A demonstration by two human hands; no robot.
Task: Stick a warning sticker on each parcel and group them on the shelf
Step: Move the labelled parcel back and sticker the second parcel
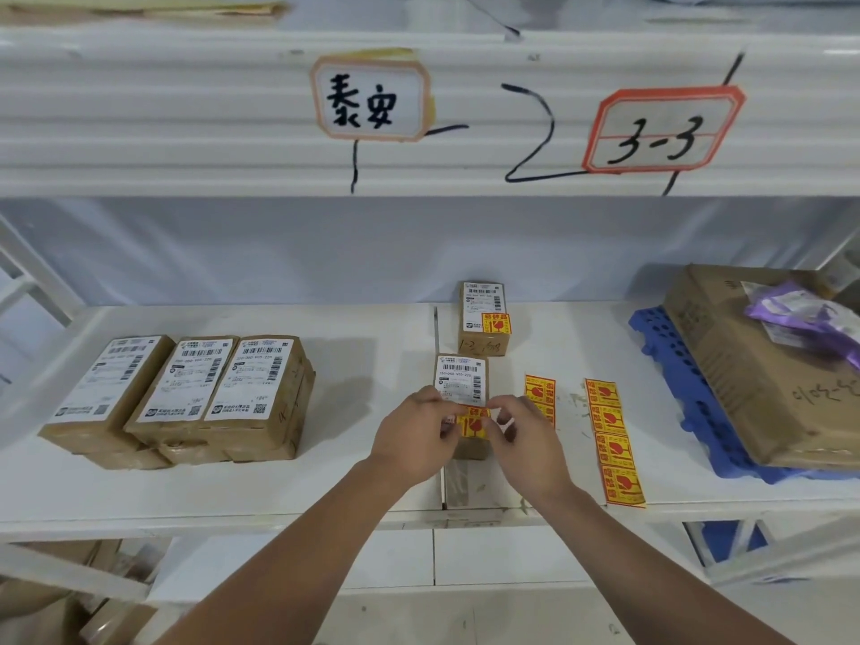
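A small brown parcel point(461, 379) with a white shipping label lies on the white shelf point(372, 477) in front of me. A yellow and red warning sticker point(472, 423) sits over its near end. My left hand point(419, 435) pinches the sticker's left edge and my right hand point(523, 435) pinches its right edge. Behind it stands another small parcel point(484, 318) with a warning sticker on it. Three bigger parcels point(186, 393) without warning stickers lie side by side at the left.
A strip of warning stickers point(614, 444) and a shorter strip point(540, 393) lie right of my hands. At the far right a large cardboard box point(754, 365) rests on a blue plastic pallet point(675, 365), with a purple bag point(800, 314) on top. An upper shelf beam point(186, 132) carries handwritten labels.
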